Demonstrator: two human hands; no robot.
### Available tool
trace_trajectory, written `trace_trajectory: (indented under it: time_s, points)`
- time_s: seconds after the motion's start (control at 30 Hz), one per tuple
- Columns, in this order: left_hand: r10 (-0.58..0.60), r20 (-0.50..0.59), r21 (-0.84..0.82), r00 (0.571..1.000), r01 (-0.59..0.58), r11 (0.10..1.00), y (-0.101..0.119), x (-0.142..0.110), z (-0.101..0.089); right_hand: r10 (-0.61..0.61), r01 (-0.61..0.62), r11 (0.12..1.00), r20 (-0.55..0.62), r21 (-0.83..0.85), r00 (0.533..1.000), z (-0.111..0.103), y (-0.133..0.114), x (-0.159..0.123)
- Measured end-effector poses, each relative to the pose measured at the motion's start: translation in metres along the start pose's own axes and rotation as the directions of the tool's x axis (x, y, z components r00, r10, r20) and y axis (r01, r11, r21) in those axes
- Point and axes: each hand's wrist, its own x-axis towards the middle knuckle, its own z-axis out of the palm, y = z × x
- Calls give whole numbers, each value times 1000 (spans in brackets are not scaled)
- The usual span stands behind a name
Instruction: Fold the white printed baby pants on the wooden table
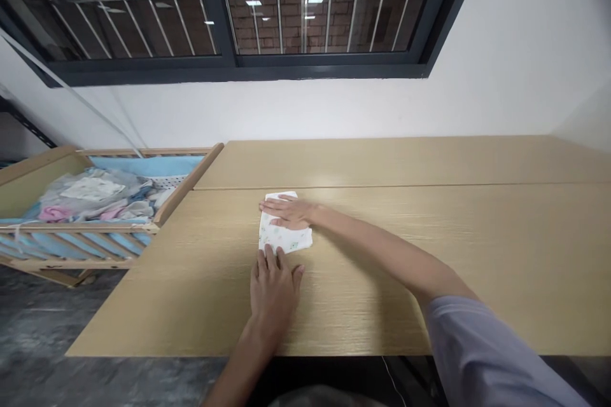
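A white cloth (286,240) with a small printed pattern lies flat, folded into a rough square, on the wooden table (453,254). Across its upper part rests my right hand (289,211), palm down with the fingers stretched out to the left. My left hand (273,283) is flat at the cloth's near edge, fingertips touching that edge and thumb held apart on the table. Neither hand is wrapped round anything. Part of the cloth is hidden under my right hand.
Left of the table stands a wooden crib (157,229) with a blue lining, holding a pile of clothes and plastic bags (95,194). A seam runs along the table's far part. Behind are a white wall (296,108) and a barred window (324,67).
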Motion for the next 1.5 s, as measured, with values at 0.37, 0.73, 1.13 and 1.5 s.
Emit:
trace_trajectory:
  time_s: [0.37,0.73,1.13,1.5]
  points:
    - [33,5,-38,999,-32,999,-7,3,-2,169,-161,985,-179,55,969,-27,14,-10]
    - [275,-86,-330,957,-288,899,-76,31,-10,104,-99,995,-264,33,959,-6,-85,-113]
    - [252,-34,-489,967,-236,840,-71,17,-22,369,-330,929,-343,168,864,-3,-142,-140]
    - [44,-57,-219,997,-55,974,-42,105,-48,572,-395,818,-521,417,634,-15,-76,-98]
